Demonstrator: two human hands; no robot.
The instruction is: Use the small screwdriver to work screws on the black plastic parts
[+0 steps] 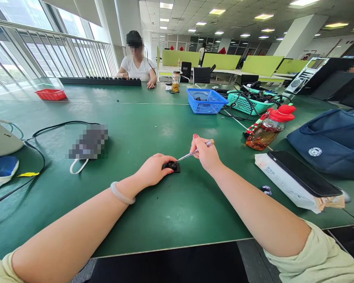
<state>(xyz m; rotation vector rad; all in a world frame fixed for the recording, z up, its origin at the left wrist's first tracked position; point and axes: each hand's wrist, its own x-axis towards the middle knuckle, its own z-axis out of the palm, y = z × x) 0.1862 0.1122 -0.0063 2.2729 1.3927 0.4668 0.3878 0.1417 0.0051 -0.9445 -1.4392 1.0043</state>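
Note:
On the green table (153, 220), my left hand (154, 169) is closed around the left side of a small black square part (174, 167), thumb and fingers at its edges. The part lies flat, and the fingers hide some of it. My right hand (205, 154) grips a slim, silvery small screwdriver (192, 153) between thumb and fingers. It slants down to the left, its tip at the part's upper edge; whether the tip touches cannot be made out.
To the right are a red-lidded bottle (264, 131), a navy bag (333, 137) and a phone (305, 173) on a paper packet (286, 182). Blue (208, 103) and teal baskets (244, 104) stand farther back. A cable (39, 149) lies left; a person (138, 65) sits across.

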